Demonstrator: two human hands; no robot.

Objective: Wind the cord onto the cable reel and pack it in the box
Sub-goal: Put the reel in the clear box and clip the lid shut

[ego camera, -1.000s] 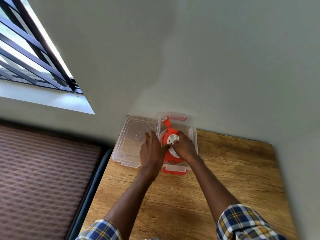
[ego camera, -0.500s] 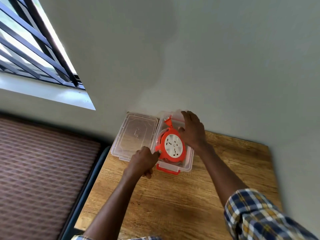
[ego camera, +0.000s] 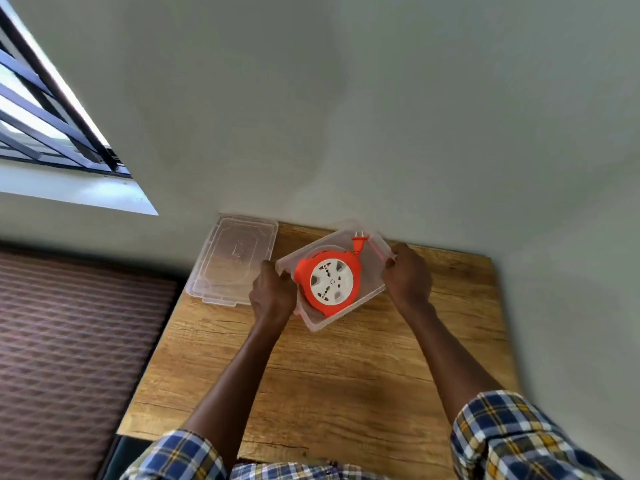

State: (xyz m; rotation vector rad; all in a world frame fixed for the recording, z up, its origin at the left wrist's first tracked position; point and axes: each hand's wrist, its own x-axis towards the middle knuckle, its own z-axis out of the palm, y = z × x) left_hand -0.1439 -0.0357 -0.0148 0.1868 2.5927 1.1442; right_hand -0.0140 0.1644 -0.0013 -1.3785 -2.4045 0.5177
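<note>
An orange cable reel (ego camera: pixel 327 284) with a white socket face lies inside a clear plastic box (ego camera: pixel 372 289) on the wooden table (ego camera: pixel 329 368). Its orange plug (ego camera: pixel 357 242) sticks out toward the box's far corner. The box sits turned at an angle. My left hand (ego camera: pixel 273 296) grips the box's left end, and my right hand (ego camera: pixel 408 277) grips its right end by the red latch. The cord itself is wound out of sight on the reel.
The clear box lid (ego camera: pixel 235 259) lies flat at the table's far left corner, next to the wall (ego camera: pixel 346 116). A window (ego camera: pixel 45 119) is at the upper left. Left of the table lies a brown patterned surface (ego camera: pixel 69 341).
Both hands left the reel and took the box by its ends. The box has turned and shifted right, away from the lid.
</note>
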